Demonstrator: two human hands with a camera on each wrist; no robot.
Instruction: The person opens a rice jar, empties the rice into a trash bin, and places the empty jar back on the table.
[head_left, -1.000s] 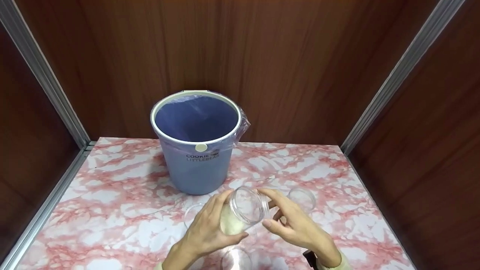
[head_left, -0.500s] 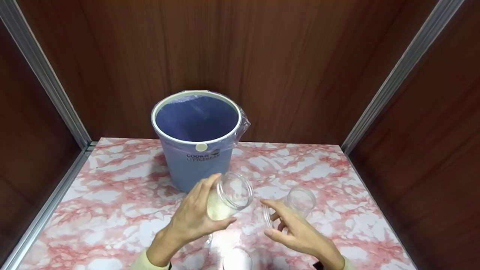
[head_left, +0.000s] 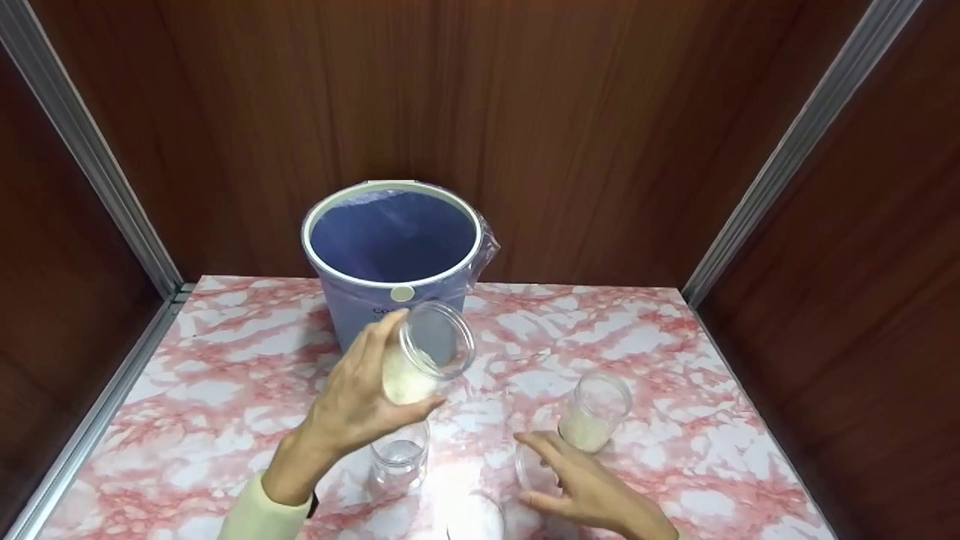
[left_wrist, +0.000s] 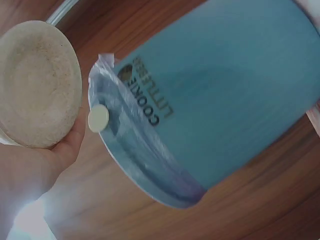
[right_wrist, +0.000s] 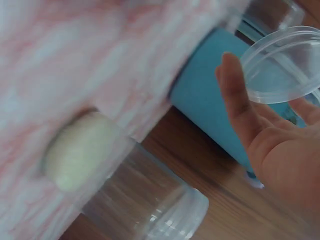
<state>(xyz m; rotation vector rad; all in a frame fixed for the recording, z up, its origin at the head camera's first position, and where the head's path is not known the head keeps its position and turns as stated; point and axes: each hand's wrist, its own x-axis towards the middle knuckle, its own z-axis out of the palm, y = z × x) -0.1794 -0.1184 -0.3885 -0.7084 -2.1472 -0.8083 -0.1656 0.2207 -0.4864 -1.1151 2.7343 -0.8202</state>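
My left hand (head_left: 341,405) grips a clear plastic jar (head_left: 411,379) with pale, cream-coloured contents at its bottom. The jar is lidless and tilted, its mouth facing up and to the right, in front of the blue bin (head_left: 349,319). In the left wrist view the base of that jar (left_wrist: 37,85) shows beside the bin (left_wrist: 225,95). Low over the table, my right hand (head_left: 589,487) holds a clear screw lid (right_wrist: 282,65) between thumb and fingers. Just beyond it stands a second clear jar (head_left: 589,431), also with pale contents.
A clear jar (head_left: 400,459) stands below my left forearm. Near the front edge, a round object (head_left: 476,517) is washed out by glare. A plastic liner (head_left: 486,251) overhangs the bin's rim. Brown wood-look panels (head_left: 585,135) enclose the marbled table (head_left: 637,315).
The lid and jar have come apart. My left hand has carried the jar up and left towards the bin, while my right hand has lowered with the lid.
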